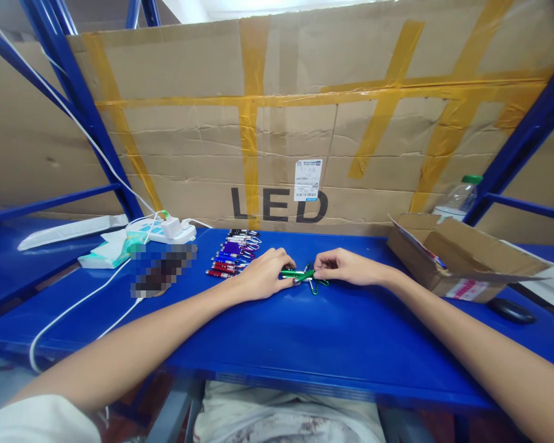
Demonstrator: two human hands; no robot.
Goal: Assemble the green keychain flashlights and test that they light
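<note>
Several green pen-like tubes with carabiner clips [307, 275] lie between my hands on the blue table [277, 344]. My left hand [270, 274] is closed at their left end, thumb and fingers on a green tube. From the right, my right hand [335, 266] pinches the green piece near its clip. Left of my left hand, a column of similar small tubes [228, 255] in red, blue, purple, silver and black lies side by side, their clips toward the right. My left hand is close to the lower ones.
An open cardboard box [457, 267] stands at the right, with a black mouse [511, 310] in front and a bottle [461, 197] behind. A power strip [173, 231], tissue pack [106, 253] and white cables are at the left. Taped cardboard [189, 147] rises behind.
</note>
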